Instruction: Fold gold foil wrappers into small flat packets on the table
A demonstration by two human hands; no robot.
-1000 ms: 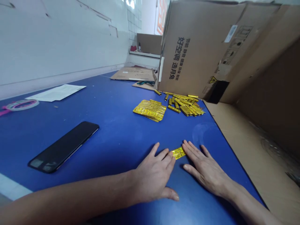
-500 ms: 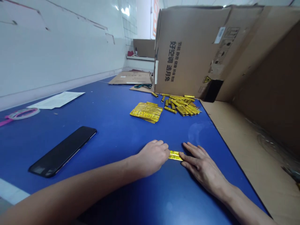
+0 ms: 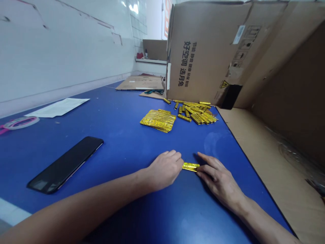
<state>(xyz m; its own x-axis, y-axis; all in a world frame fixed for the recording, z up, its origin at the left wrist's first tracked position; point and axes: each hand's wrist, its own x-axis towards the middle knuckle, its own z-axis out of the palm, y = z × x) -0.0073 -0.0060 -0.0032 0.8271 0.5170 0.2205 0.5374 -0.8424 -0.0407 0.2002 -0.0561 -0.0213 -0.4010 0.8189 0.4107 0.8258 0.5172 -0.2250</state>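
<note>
Here at the blue table [image 3: 122, 156], the left hand [image 3: 166, 171] is curled closed over one end of a gold strip [image 3: 190, 166], and the right hand [image 3: 220, 183] pinches the other. They seem to be folding it lengthwise; evenly pressing the crease looks called for next. The left fingertips and covered strip ends stay hidden.
</note>
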